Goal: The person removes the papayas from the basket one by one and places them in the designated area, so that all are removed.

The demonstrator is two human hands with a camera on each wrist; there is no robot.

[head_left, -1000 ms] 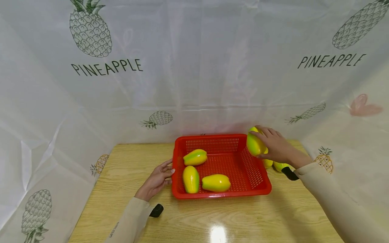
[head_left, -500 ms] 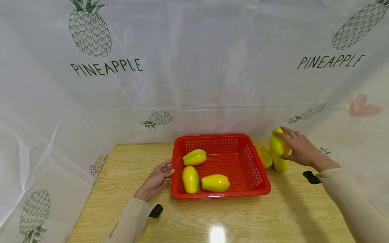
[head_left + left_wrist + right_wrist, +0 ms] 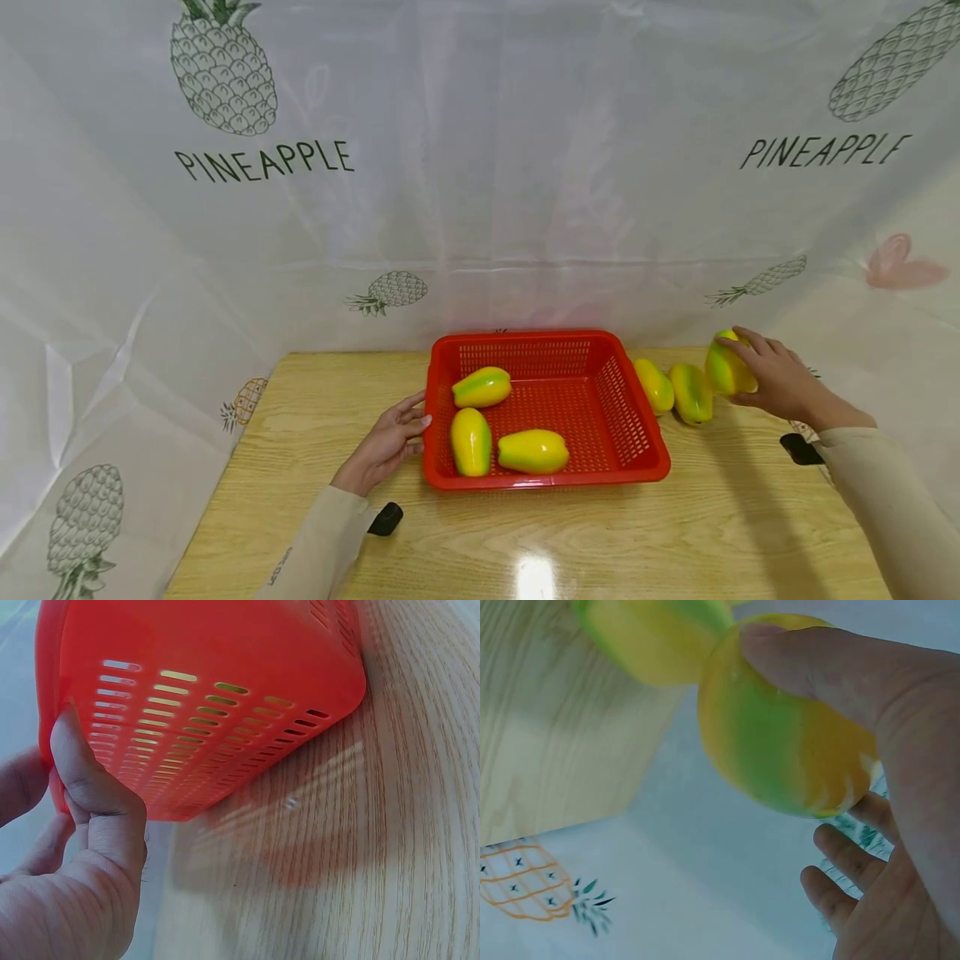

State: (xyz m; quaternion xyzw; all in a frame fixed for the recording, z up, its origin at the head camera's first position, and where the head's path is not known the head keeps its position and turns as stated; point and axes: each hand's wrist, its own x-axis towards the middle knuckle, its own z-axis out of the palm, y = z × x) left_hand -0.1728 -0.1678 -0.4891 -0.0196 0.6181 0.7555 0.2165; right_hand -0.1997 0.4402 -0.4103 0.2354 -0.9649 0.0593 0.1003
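A red plastic basket (image 3: 547, 481) with slotted walls stands on the wooden table, three yellow-green papayas lying inside, among them one papaya (image 3: 532, 452) near the front wall. My left hand (image 3: 387, 443) holds the basket's left rim; in the left wrist view the thumb (image 3: 82, 765) lies against the outer wall under the rim. To the right of the basket, my right hand (image 3: 780, 379) grips another papaya (image 3: 727, 367) between thumb and fingers. Beside it on the table lie two more papayas, one papaya (image 3: 690, 393) nearer the hand and one papaya (image 3: 652, 386) close to the basket wall.
A pale sheet (image 3: 525, 167) printed with pineapples hangs behind the table (image 3: 480, 542) and along its sides. Black wrist devices show at both cuffs, the left device (image 3: 386, 519) just above the tabletop.
My right hand has carried the gripped papaya rightward, from over the basket's right rim to beyond the two loose papayas, and slightly lower. The left hand and basket stay in place.
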